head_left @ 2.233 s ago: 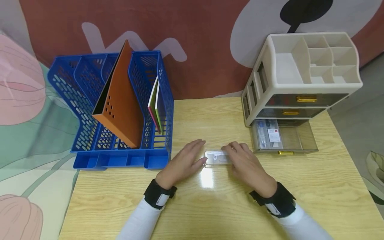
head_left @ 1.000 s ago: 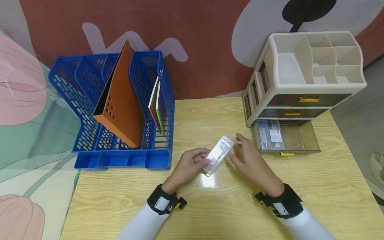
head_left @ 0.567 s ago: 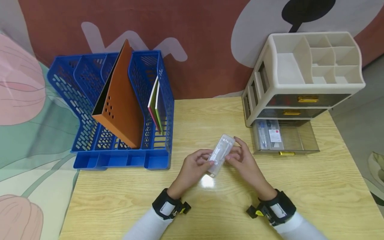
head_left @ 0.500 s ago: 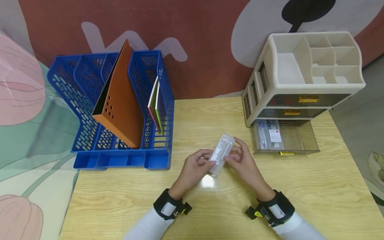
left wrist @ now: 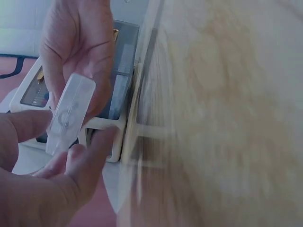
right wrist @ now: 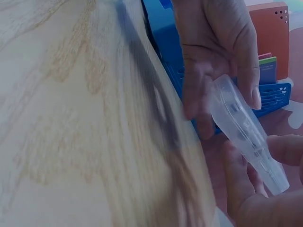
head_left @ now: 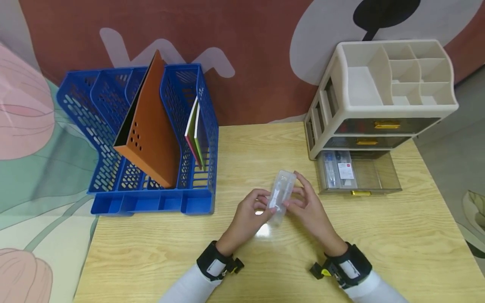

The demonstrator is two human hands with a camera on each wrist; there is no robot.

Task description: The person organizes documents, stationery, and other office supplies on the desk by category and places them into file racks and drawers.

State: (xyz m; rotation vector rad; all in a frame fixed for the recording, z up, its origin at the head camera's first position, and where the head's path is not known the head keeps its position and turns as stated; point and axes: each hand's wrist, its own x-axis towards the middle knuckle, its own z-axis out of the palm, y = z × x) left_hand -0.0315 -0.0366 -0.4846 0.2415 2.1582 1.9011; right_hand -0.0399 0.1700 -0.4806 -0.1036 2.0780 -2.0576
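Note:
A clear, narrow plastic case (head_left: 282, 189) with something small and whitish inside is held between both hands over the middle of the table. My left hand (head_left: 246, 219) pinches its lower left side, thumb on top and fingers beneath. On the opposite edge my right hand (head_left: 313, 216) grips it with thumb and fingers, the index finger reaching to the far corner. In the left wrist view the case (left wrist: 71, 111) stands tilted, with a ring-like shape showing through. The right wrist view shows its translucent side (right wrist: 244, 130) between both hands.
At the left stands a blue file rack (head_left: 151, 198) with an orange folder (head_left: 155, 130) and thin booklets (head_left: 196, 134). A white drawer organizer (head_left: 348, 101) stands back right; its bottom drawer (head_left: 380, 172) is pulled out, with packaged items (head_left: 341, 170) in its left part.
The case has gone from lying on the table under the right hand to being lifted and turned lengthwise. The left hand took hold first, then the right hand closed on its right edge.

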